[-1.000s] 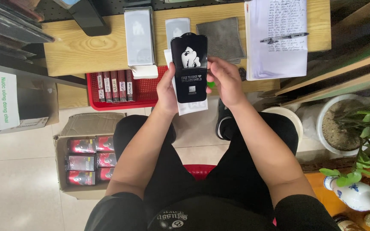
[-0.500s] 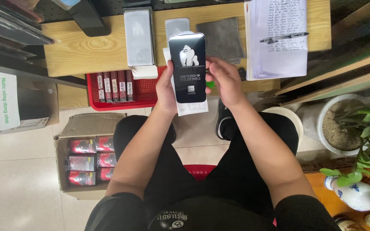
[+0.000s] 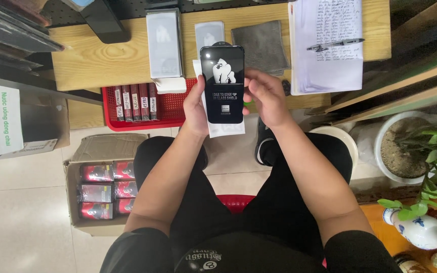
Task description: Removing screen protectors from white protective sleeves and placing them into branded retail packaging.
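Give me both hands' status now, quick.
Left hand: closed on the black screen-protector sleeve and the white sleeve behind it.
Right hand: fingertips on the black sleeve's right edge, pinching it.

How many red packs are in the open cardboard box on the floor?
6 show in the cardboard box, in two columns: left; right. More may lie underneath.

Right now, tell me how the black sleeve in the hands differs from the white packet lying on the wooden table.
The black sleeve is glossy black with a white figure; the white packet is pale and frosted. The black sleeve is held up in the grip of the left hand and right hand, with a white sheet behind it; the white packet lies flat on the wooden table, untouched. Both are long, slim rectangles.
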